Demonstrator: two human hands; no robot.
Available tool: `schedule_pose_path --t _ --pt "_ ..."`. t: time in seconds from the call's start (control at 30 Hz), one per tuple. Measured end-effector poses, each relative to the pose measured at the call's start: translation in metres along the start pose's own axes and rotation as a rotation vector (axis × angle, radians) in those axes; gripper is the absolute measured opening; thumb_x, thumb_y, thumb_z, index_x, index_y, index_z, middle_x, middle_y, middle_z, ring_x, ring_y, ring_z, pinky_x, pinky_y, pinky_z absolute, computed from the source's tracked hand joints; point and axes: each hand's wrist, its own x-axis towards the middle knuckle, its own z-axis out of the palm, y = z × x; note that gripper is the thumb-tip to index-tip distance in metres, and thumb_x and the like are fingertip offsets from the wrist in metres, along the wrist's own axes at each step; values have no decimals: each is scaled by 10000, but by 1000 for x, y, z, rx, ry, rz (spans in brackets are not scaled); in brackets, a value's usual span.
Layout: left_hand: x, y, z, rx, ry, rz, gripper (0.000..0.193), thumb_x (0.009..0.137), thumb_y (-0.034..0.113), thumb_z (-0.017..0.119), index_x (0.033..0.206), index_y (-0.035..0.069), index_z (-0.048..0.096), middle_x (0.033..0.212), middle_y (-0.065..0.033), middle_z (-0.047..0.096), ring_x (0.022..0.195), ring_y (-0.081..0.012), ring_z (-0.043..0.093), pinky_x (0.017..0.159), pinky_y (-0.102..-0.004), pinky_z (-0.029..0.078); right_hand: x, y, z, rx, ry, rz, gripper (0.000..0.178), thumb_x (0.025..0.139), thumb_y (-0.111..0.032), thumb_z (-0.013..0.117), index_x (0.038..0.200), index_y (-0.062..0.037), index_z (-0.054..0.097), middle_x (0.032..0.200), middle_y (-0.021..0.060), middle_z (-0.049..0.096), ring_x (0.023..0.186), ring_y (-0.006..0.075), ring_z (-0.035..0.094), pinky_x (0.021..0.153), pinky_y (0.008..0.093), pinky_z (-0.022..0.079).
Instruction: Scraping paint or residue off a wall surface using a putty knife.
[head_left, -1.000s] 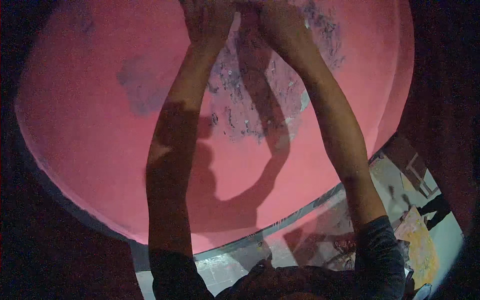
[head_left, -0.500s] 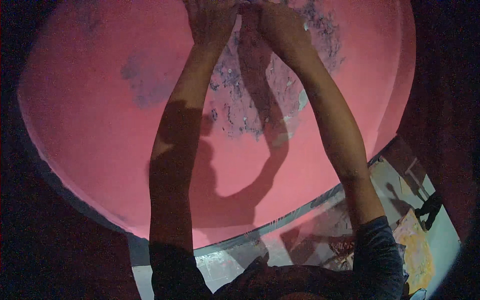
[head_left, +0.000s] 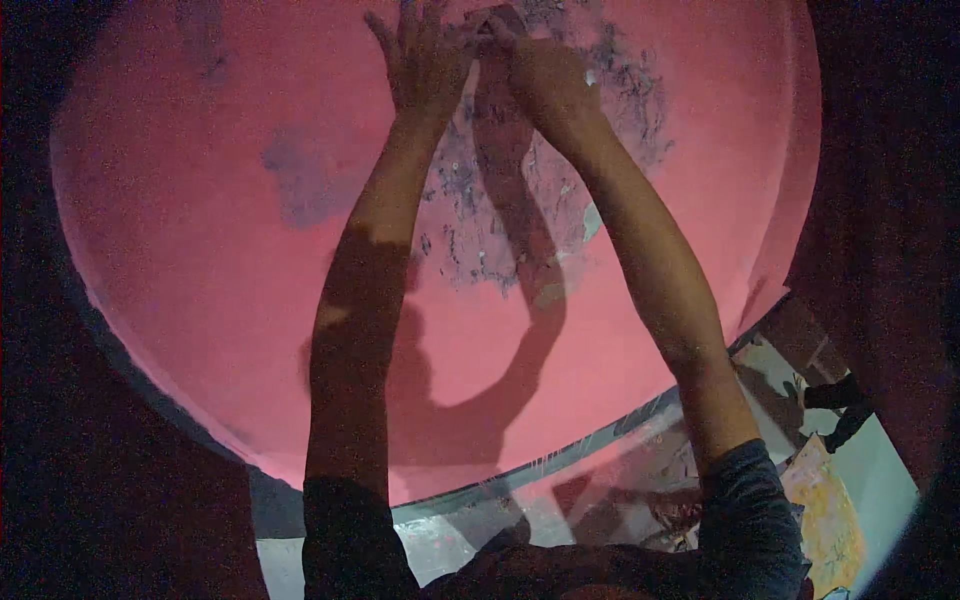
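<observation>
Pink painted wall (head_left: 250,300), broad and matte, patch of scraped, flaking paint (head_left: 530,190) in grey and white at its upper middle, smaller dull grey smudge (head_left: 295,175) left of that patch, wall's lower edge meeting a pale, paint-spattered strip (head_left: 560,470).

Both arms reach up from the lower edge to a wall (head_left: 200,300) that fills most of the view, with the left hand (head_left: 425,60) just beside the right hand (head_left: 540,75) near the top edge. A scraped patch (head_left: 510,220) lies under and below the hands, between the forearms. Below the wall, at lower right, lies a spattered floor covering (head_left: 820,500).
</observation>
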Motion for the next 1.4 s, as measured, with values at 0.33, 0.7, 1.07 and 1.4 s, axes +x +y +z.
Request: schedule_pose_path --t 0.33,0.7,1.07,1.4 --pt "4 18 7 -284 149 -105 367 945 210 662 1312 220 654 1453 -83 504 1484 -355 281 1188 -711 42 -2 13 4 93 -30 34 323 949 -202 574 1271 -181 592 928 207 712 801 388 715 674 512 573" --pt "10 1 -28 -156 -296 -163 432 899 252 705 1328 237 653 1439 -104 523 1473 -387 299 1184 -715 12 14 -30 -60 136 -421 196 442 983 -252 600 1387 -79 556 898 236 668 769 335 644 629 438 504" --pt "-4 22 -4 -107 -155 -148 374 904 357 671 1274 305 679 1519 -7 471 1454 -348 336 1160 -739 97 -32 28 -4 317 20 135 443 958 -246 579 1398 -194 581 983 220 706 903 394 696 800 477 559" --pt "-4 0 0 -96 -167 -138 380 882 335 675 1262 321 676 1442 -40 507 1453 -328 332 1139 -780 78 5 -4 -12 116 -171 176 468 947 -154 580 1409 -227 579 884 207 696 780 394 682 700 502 538"
